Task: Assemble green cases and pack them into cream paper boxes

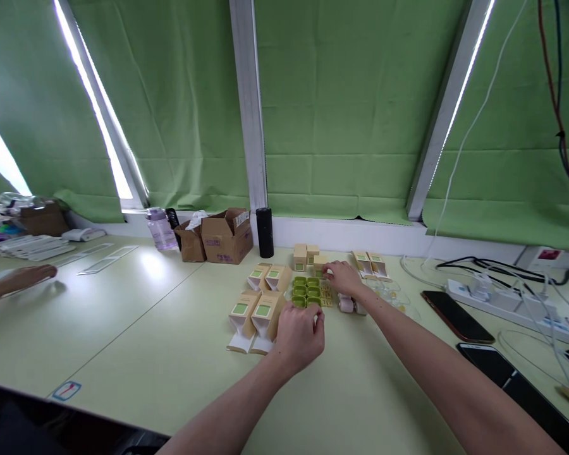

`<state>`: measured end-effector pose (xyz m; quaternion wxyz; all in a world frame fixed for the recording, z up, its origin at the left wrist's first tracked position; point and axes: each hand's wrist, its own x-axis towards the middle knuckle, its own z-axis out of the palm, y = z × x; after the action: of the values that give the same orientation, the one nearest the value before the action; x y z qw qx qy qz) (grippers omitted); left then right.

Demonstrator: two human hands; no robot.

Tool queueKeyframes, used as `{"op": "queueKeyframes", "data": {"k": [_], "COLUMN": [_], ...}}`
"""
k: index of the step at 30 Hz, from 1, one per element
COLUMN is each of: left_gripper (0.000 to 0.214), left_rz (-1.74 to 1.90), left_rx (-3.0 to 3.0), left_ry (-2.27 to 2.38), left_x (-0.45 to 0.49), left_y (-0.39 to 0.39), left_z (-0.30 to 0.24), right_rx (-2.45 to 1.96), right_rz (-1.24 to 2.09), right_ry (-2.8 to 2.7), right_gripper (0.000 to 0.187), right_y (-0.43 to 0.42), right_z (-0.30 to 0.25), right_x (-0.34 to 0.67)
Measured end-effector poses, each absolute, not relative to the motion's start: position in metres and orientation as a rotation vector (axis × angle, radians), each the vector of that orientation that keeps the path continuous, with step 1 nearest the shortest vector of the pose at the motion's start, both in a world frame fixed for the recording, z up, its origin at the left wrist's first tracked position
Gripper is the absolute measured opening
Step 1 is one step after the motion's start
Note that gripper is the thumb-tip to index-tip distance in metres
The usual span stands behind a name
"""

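My left hand [299, 335] is curled into a loose fist beside a block of small green caps [306, 292], its fingertips touching the nearest one. My right hand [342, 277] reaches further back, fingers bent onto a small tan box [319, 262] behind the caps. Open tan cartons with green windows [253, 314] lie to the left of my left hand, and two more [266, 277] sit behind those. Closed tan boxes [305, 253] stand at the back. White rollers [347, 305] lie under my right wrist.
Cardboard boxes [226, 237], a black cylinder [264, 232] and a clear bottle [160, 229] stand by the window sill. Two phones [456, 315] and a power strip with cables [497, 297] lie at right. Another person's hand [26, 277] rests on the table at far left.
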<state>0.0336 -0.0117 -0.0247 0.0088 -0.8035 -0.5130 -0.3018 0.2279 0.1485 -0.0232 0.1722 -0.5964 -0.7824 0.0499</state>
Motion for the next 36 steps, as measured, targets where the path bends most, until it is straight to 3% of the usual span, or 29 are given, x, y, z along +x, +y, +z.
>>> {"op": "queueKeyframes", "data": {"k": [9, 22, 36], "left_gripper": [0.017, 0.019, 0.020], "left_rz": [-0.911, -0.863, -0.832], "left_rx": [-2.499, -2.529, -2.530], "left_ry": [-1.630, -1.647, -1.673], "left_x": [0.032, 0.033, 0.033], "left_y": [-0.009, -0.010, -0.010], "left_z": [-0.025, -0.024, -0.022], "right_rx": [-1.788, -1.744, -1.733], "right_rz": [0.067, -0.019, 0.099], "right_ry": [-2.263, -2.273, -2.288], "right_gripper": [0.038, 0.034, 0.037], "right_y": [0.156, 0.162, 0.151], "right_z": [-0.021, -0.024, -0.015], "right_x": [0.213, 0.200, 0.195]}}
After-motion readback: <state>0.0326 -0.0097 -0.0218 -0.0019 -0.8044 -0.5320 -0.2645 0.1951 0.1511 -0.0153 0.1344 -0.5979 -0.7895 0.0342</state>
